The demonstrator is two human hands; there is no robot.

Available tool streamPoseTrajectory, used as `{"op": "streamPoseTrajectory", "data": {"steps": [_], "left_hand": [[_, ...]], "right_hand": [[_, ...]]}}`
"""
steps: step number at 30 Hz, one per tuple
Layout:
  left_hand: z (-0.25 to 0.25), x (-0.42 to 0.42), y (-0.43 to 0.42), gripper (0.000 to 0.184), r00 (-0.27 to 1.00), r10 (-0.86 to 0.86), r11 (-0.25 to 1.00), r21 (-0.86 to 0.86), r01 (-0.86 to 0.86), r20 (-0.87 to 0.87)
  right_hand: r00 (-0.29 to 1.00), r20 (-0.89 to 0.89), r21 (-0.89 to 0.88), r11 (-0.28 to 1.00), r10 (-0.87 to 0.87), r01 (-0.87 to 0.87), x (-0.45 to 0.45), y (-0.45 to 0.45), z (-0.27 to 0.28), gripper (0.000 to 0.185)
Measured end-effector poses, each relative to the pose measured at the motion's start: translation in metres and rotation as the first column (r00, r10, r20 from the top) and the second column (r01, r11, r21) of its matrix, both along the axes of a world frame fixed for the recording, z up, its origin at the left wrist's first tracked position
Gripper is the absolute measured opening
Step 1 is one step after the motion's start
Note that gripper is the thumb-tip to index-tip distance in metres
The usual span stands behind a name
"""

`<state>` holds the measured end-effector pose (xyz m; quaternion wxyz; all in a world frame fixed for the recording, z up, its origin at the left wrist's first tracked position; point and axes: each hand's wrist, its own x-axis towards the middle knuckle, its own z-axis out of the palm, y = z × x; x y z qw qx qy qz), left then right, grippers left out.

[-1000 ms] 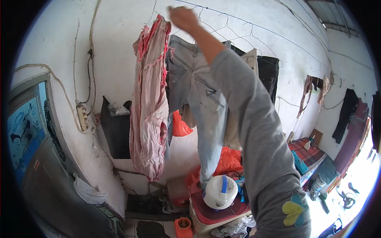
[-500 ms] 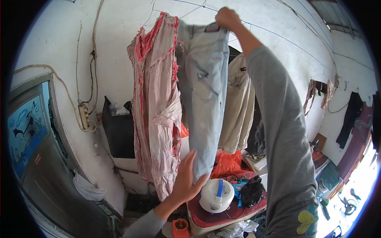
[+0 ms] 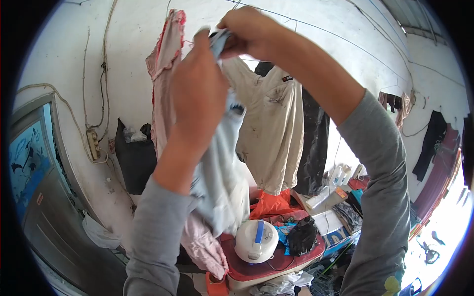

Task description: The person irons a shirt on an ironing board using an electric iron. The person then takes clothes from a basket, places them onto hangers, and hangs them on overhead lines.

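Head view: left hand (image 3: 200, 91) and right hand (image 3: 254, 32) raised — fingers of both gripping bunched top edge of light-blue jeans (image 3: 222, 172). Jeans hang below hands, between pink garment (image 3: 162, 84) and beige trousers (image 3: 274, 133), lower end near white rice cooker (image 3: 247, 242). Black plastic bag (image 3: 302, 237) just beside cooker — white wall (image 3: 133, 64) behind.
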<state>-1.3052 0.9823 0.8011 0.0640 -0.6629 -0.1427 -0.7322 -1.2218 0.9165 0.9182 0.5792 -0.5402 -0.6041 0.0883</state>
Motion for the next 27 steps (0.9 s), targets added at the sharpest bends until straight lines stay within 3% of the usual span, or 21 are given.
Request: {"op": "streamPoseTrajectory", "data": {"steps": [2, 3, 5, 6, 8, 9, 14, 16, 17, 18, 20, 21, 22, 23, 24, 25, 26, 27], "left_hand": [[-0.019, -0.012, 0.017, 0.052, 1.000, -0.004, 0.997, 0.083, 0.005, -0.022], [-0.025, -0.019, 0.021, 0.052, 1.000, 0.006, 0.996, 0.086, -0.003, -0.025], [-0.033, -0.033, 0.026, 0.041, 0.980, -0.200, 0.969, 0.156, 0.193, 0.026], [-0.036, -0.043, 0.024, 0.041, 0.983, -0.184, 0.973, 0.150, 0.178, 0.027], [-0.038, -0.064, 0.017, 0.035, 0.919, -0.395, 0.919, -0.013, 0.394, -0.025], [-0.043, -0.070, 0.019, 0.032, 0.948, -0.318, 0.948, -0.005, 0.318, 0.022], [-0.047, -0.102, 0.028, 0.034, 0.952, -0.296, 0.944, -0.129, 0.305, 0.084], [-0.049, -0.107, 0.040, 0.037, 0.873, -0.413, 0.881, -0.127, 0.455, 0.260], [-0.051, -0.113, 0.041, 0.038, 0.841, -0.460, 0.844, -0.154, 0.514, 0.284], [-0.052, -0.119, 0.041, 0.038, 0.846, -0.451, 0.850, -0.153, 0.505, 0.285], [-0.054, -0.130, 0.046, 0.037, 0.740, -0.600, 0.743, -0.131, 0.657, 0.304], [-0.057, -0.137, 0.059, 0.040, 0.690, -0.630, 0.689, -0.153, 0.708, 0.357], [-0.059, -0.150, 0.064, 0.040, 0.690, -0.631, 0.691, -0.147, 0.708, 0.355], [-0.061, -0.163, 0.065, 0.044, 0.766, -0.491, 0.747, -0.252, 0.615, 0.415], [-0.064, -0.173, 0.065, 0.048, 0.821, -0.347, 0.772, -0.359, 0.524, 0.453], [-0.066, -0.186, 0.059, 0.051, 0.759, -0.428, 0.689, -0.366, 0.626, 0.491], [-0.069, -0.197, 0.046, 0.055, 0.686, -0.501, 0.592, -0.369, 0.716, 0.527], [-0.069, -0.198, 0.021, 0.055, 0.639, -0.463, 0.570, -0.346, 0.745, 0.614]], "right_hand": [[0.995, 0.005, -0.159, 0.982, 0.102, -0.100, 0.002, 0.010, -0.009, 0.023], [0.994, 0.002, -0.156, 0.982, 0.111, -0.109, -0.003, 0.011, -0.016, 0.023], [0.992, -0.037, -0.201, 0.971, 0.122, -0.127, -0.012, 0.014, -0.030, 0.027], [0.990, -0.038, -0.206, 0.968, 0.137, -0.142, -0.016, 0.016, -0.035, 0.027], [0.974, 0.008, -0.241, 0.946, 0.228, -0.219, -0.024, 0.019, -0.046, 0.031], [0.972, -0.037, -0.210, 0.949, 0.233, -0.236, -0.035, 0.016, -0.054, 0.033], [0.920, -0.079, -0.244, 0.887, 0.384, -0.391, -0.039, 0.017, -0.072, 0.036], [0.913, 0.212, -0.201, 0.930, 0.349, -0.309, -0.033, 0.005, -0.084, 0.035], [0.890, 0.418, -0.052, 0.983, 0.182, -0.176, -0.024, 0.007, -0.094, 0.032], [0.887, 0.419, -0.052, 0.981, 0.192, -0.187, -0.016, 0.005, -0.105, 0.032], [0.776, 0.617, 0.201, 0.979, -0.133, 0.008, 0.002, -0.004, -0.124, 0.035], [0.777, 0.616, 0.203, 0.979, -0.130, 0.002, 0.010, -0.009, -0.130, 0.035], [0.677, 0.714, 0.217, 0.976, -0.180, 0.030, 0.019, -0.016, -0.134, 0.035], [0.559, 0.795, 0.239, 0.969, -0.235, 0.067, 0.031, -0.022, -0.134, 0.036], [0.552, 0.794, 0.251, 0.964, -0.257, 0.088, 0.050, -0.025, -0.124, 0.036], [0.338, 0.747, 0.545, 0.818, -0.573, 0.183, 0.075, -0.022, -0.100, 0.035], [0.088, 0.580, 0.788, 0.585, -0.810, 0.193, 0.102, -0.022, -0.075, 0.034], [-0.021, 0.472, 0.855, 0.452, -0.881, 0.254, 0.129, -0.022, -0.053, 0.036]]}}
